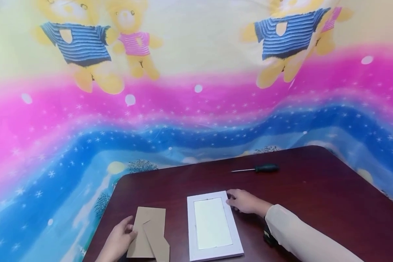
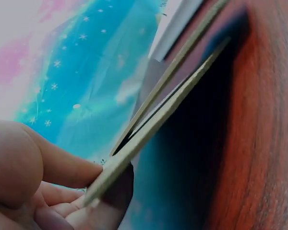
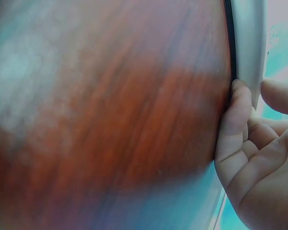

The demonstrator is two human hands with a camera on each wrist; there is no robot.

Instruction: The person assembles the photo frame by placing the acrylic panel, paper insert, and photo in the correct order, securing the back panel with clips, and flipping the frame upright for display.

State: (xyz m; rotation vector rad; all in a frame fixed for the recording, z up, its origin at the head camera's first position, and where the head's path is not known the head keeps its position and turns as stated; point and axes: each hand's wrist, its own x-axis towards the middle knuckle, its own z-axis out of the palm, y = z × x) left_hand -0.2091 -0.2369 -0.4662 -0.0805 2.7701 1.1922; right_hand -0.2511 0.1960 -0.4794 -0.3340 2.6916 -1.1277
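My left hand pinches the left edge of a brown backing board, which has a folding stand flap on its upper face. In the left wrist view the board is tilted, with thumb and fingers on opposite faces at its edge. To the right, a white frame lies flat around a pale rectangular panel. My right hand grips the frame's upper right edge. The right wrist view shows its curled fingers against the frame's side.
A screwdriver with a dark green handle lies near the back of the dark red table. A black object is partly hidden beside the right sleeve. Behind the table hangs a patterned cloth with bears.
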